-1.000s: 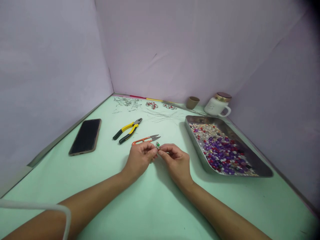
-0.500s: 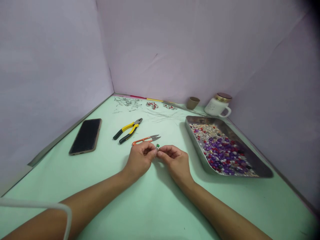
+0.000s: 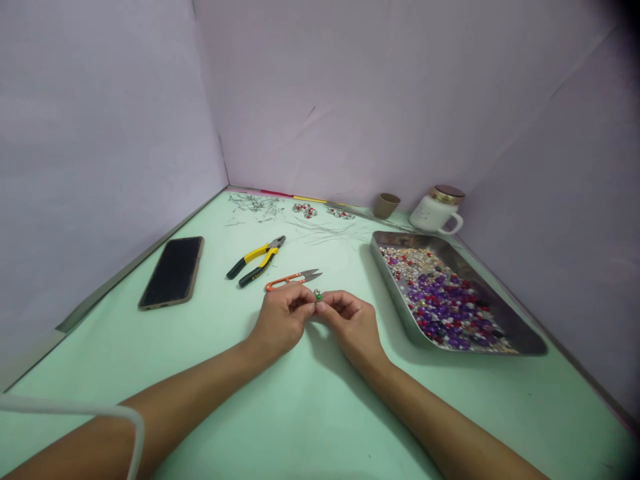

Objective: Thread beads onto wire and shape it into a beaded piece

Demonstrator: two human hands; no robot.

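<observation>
Between my fingertips is a small beaded piece [image 3: 318, 296] with a green bead and clear or silvery beads around it. My left hand [image 3: 283, 319] pinches it from the left, thumb against forefinger. From the other side my right hand [image 3: 351, 324] pinches it too, and the fingertips of both hands nearly meet. Just beyond my left hand lie thread snips [image 3: 295, 279] with an orange handle, partly covered by that hand. Any wire inside the piece is too fine to make out.
Pliers [image 3: 257, 261] and a phone [image 3: 171, 273] lie to the left. On the right stands a metal tray [image 3: 400, 303] of mixed beads. Farther back are wire pieces [image 3: 255, 207], red-and-clear bead clusters [image 3: 305, 211], a small brown cup [image 3: 386, 206] and a lidded mug [image 3: 435, 212].
The beaded piece has turned slightly between my fingertips, so its green bead sits lower and silvery beads show above it. Both hands stay in nearly the same place.
</observation>
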